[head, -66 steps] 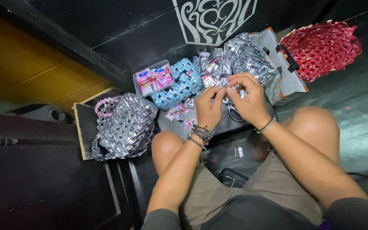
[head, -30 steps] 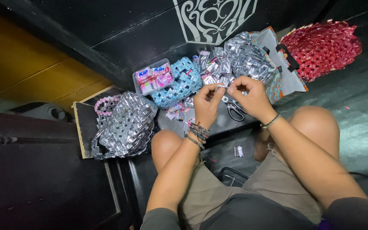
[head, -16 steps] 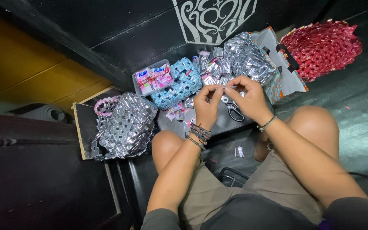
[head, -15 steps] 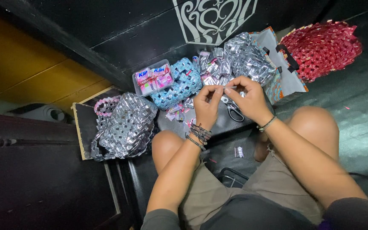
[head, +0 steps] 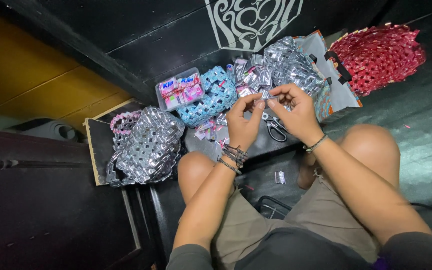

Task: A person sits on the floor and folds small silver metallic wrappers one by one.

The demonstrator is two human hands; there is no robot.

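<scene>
So I'm looking down at both hands meeting in the middle of the view, over the dark floor just beyond the knees. My left hand [head: 243, 125] and right hand [head: 296, 112] each pinch one end of a small silver foil strip [head: 262, 101], so both grips are closed narrow on that one piece, fingertips nearly touching.

Progress-wise, I'd say there's a good amount already made. A finished-looking silver woven bag [head: 148, 145] with a pinkish handle lies to the left on a dark board, a blue woven basket [head: 208, 97] sits further out, and a red woven bag [head: 378, 55] is far right. The strip in hand looks like one more folded link, and the heap of loose silver folded pieces [head: 286, 62] behind the hands suggests plenty still to fold or join. I can't tell how much exactly.

Containers: a clear plastic tub [head: 180, 89] leans against the blue basket, holding pink and blue wrappers. A printed tote bag [head: 333, 80] far right stands open beside the silver pile; its inside looks pale, contents hidden. Black-handled scissors [head: 275, 129] lie on the floor just under my right hand, with a few wrapper scraps [head: 206, 132] near the left wrist.
</scene>
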